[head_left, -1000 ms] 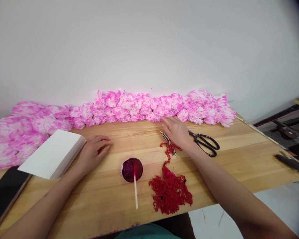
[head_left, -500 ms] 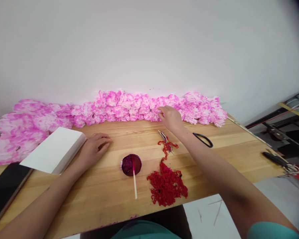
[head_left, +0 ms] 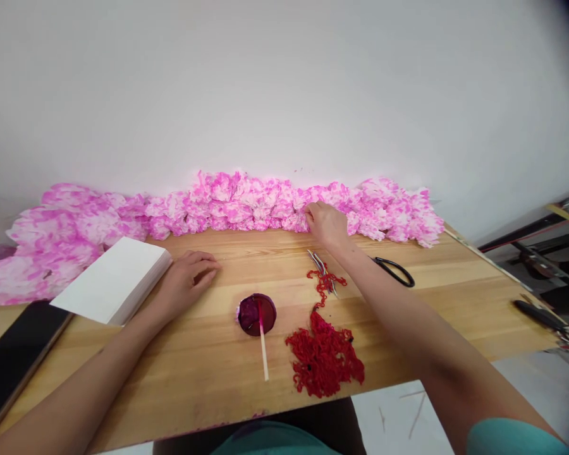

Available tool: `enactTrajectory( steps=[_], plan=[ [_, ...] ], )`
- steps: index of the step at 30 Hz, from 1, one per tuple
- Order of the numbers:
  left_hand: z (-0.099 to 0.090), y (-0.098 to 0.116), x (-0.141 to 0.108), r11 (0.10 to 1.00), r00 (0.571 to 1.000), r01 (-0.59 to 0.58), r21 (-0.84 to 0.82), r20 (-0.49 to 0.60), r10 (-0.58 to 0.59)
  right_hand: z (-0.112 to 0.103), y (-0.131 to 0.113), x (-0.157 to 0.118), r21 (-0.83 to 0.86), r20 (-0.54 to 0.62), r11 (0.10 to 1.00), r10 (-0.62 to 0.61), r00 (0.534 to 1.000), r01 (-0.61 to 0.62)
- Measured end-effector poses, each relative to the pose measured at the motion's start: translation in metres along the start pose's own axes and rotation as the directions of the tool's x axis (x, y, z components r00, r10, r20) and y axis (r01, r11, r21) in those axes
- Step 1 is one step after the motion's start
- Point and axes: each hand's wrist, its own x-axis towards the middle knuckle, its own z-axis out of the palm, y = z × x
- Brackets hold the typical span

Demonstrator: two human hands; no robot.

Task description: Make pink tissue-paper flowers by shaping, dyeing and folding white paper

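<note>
My right hand (head_left: 327, 224) reaches to the front of a long row of crumpled pink and white tissue-like puffs (head_left: 246, 199). Its fingers are bent closed against the puffs; whatever they pinch, if anything, is hidden. On the wooden table (head_left: 194, 373), my left hand (head_left: 189, 278) rests with fingers loosely curved and thumb apart, holding nothing. Beside it lies a thick stack of white paper sheets (head_left: 114, 278). Between my arms sits a small round dish of dark purple-red liquid (head_left: 249, 316), a pale flat stick (head_left: 264, 357) leaning in it.
A tangled heap of red yarn-like strands (head_left: 327, 360) lies near the front edge. Some strands cross slim metal tools (head_left: 320, 265). A black loop handle (head_left: 398, 270) shows behind my right forearm. Scissors with black handles (head_left: 535, 314) lie far right; a dark flat panel (head_left: 19, 347) lies left.
The view has shifted slightly, so the table things appear a little further right. My right hand's fingers look more curled at the pink puffs. My left hand stays resting.
</note>
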Motion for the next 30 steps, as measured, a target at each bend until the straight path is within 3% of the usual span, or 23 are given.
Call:
enactTrajectory(
  steps=[16, 23, 30],
  plan=[
    [0.001, -0.002, 0.0, 0.999, 1.0, 0.004, -0.033, -0.023, -0.005, 0.033, 0.016, -0.002, 0.183, -0.211, 0.981, -0.028, 0.977, 0.068],
    [0.002, -0.002, 0.0, 0.999, 1.0, 0.006, -0.034, -0.014, -0.007, 0.039, 0.019, -0.001, 0.246, -0.194, 0.968, 0.004, 0.981, 0.045],
    [0.001, -0.003, 0.0, 1.0, 1.0, 0.001, -0.03, -0.013, -0.001, 0.035, 0.017, -0.002, 0.261, -0.106, 0.965, -0.006, 0.994, 0.034]
  ],
)
